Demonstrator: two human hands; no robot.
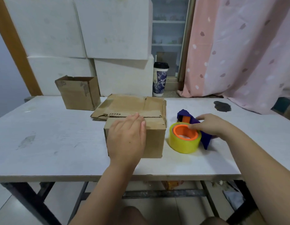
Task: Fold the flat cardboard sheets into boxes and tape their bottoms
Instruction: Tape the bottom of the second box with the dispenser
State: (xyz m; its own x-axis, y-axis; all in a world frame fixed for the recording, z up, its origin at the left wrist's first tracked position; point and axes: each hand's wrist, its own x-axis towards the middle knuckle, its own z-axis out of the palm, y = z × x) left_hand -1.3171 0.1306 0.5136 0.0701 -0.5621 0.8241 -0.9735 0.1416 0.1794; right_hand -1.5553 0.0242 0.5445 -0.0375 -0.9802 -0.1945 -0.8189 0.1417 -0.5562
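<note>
A small folded cardboard box [154, 140] stands in the middle of the white table [59, 143], its flaps shut on top. My left hand [127, 138] lies flat over its top and front, fingers together. To its right lies a tape dispenser [184, 138] with a yellow roll, orange hub and blue handle. My right hand [209, 125] rests on the dispenser, fingertips touching the orange hub and the blue body. A stack of flat cardboard sheets [129, 106] lies just behind the box. An open, assembled cardboard box [79, 93] stands at the back left.
A tall cup with a black lid [159, 79] stands behind the table on a sill. White foam boxes [92, 38] are stacked along the back wall. A pink curtain [238, 46] hangs at the right. A dark stain [222, 106] marks the table's far right.
</note>
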